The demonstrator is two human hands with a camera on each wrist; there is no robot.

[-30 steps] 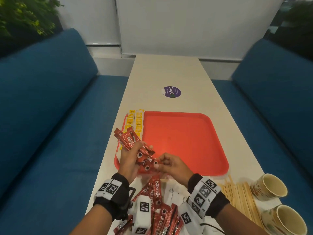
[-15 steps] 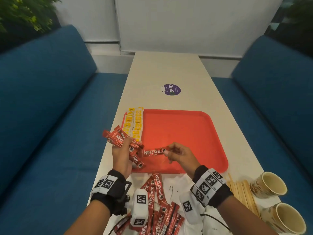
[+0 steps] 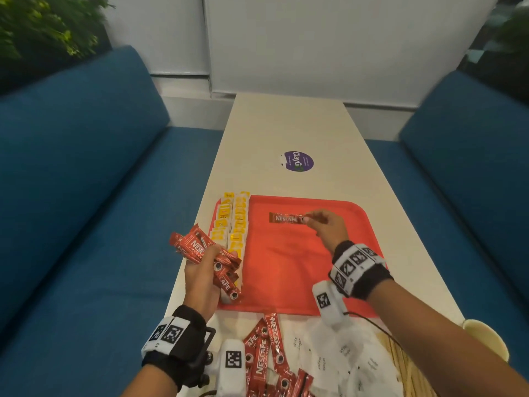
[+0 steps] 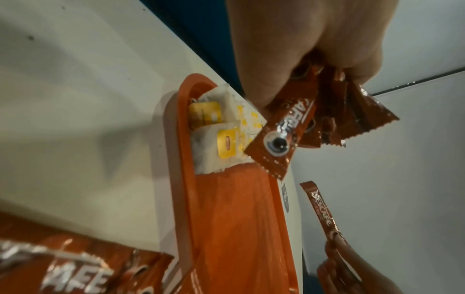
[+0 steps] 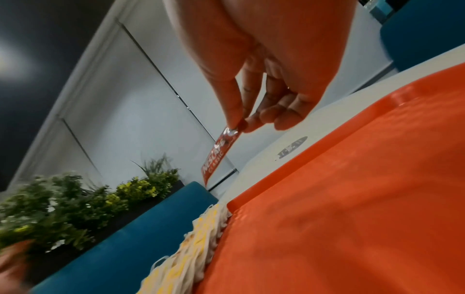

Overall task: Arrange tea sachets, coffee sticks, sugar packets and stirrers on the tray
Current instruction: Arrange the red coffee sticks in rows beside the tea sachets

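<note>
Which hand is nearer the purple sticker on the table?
Right. The right hand is over the tray's far part, pinching one coffee stick, just short of the sticker. The left hand is back by the tray's near-left edge, holding a bundle of sticks.

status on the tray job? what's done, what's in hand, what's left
Done: tea sachets lined in two rows along the left edge of the red tray.
In hand: right hand pinches one coffee stick over the tray's far part; left hand grips a bundle of coffee sticks.
Left: loose coffee sticks, sugar packets and stirrers lie on the table, off the tray.
</note>
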